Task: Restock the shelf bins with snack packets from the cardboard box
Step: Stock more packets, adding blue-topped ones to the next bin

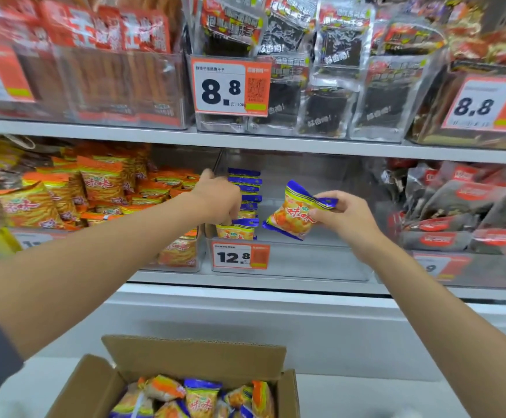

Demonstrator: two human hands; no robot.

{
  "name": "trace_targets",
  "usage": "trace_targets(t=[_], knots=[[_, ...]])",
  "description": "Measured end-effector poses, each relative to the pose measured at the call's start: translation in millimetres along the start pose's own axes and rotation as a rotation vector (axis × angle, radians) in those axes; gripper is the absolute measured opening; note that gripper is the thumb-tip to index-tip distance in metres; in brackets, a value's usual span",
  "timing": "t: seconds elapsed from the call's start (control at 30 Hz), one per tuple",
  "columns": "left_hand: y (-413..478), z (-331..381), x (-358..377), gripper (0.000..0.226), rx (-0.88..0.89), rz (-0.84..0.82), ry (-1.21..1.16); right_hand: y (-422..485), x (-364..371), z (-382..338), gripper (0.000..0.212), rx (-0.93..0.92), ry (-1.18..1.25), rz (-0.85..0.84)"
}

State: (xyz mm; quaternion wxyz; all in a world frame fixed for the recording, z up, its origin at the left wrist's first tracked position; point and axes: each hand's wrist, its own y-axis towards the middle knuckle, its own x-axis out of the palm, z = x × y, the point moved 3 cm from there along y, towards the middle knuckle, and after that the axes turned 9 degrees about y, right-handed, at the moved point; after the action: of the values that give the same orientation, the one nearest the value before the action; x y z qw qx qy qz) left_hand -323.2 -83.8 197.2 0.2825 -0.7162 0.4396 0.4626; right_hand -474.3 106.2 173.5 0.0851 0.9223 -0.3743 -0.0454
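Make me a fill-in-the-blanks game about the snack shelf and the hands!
The right hand holds a snack packet with ___ ends.
The price tag on the clear bin under that packet reads ___.
The cardboard box below the shelf stands ___, with more packets inside.
Missing words: blue; 12.8; open.
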Motion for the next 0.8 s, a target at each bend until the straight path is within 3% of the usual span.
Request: trace_targets(t=[0.07,0.17,0.27,0.37,0.43,0.63,0.73,0.8], knots=[[1.3,-8.4,3.2,0.007,-0.020,0.035,-0.076,-0.6,8.3,-4.6,0.024,0.016,0.055,-0.032],[1.5,-15.1,8.3,0.008,-0.049,0.081,-0.258,1.5,30.2,-7.3,0.026,0.019,0.074,-0.085],[1.2,-19.1,16.3,0.009,-0.053,0.079,-0.467,2.6,64.1,6.3,0.031,0.041,-0.113,-0.246],[-2.5,-28.3,21.3,0.013,-0.078,0.220,-0.711,6.2,86.3,20.7,0.028,0.106,-0.205,-0.330],[-10.2,-30.0,23.2,0.014,-0.054,0.295,-0.736,11.7,93.5,23.9,0.028,0.115,-0.223,-0.342],[-26.9,-32.5,38.3,0.009,-0.027,0.236,-0.597,19.8,108.8,27.2,0.025,0.222,-0.295,-0.450],[-27.5,-34.0,42.2,0.013,0.029,0.248,-0.565,31.4,104.8,26.9,0.026,0.327,-0.082,-0.302],[-27.1,-34.2,43.9,0.014,0.062,0.261,-0.557,37.8,104.2,31.1,0.019,0.325,-0.143,-0.271]])
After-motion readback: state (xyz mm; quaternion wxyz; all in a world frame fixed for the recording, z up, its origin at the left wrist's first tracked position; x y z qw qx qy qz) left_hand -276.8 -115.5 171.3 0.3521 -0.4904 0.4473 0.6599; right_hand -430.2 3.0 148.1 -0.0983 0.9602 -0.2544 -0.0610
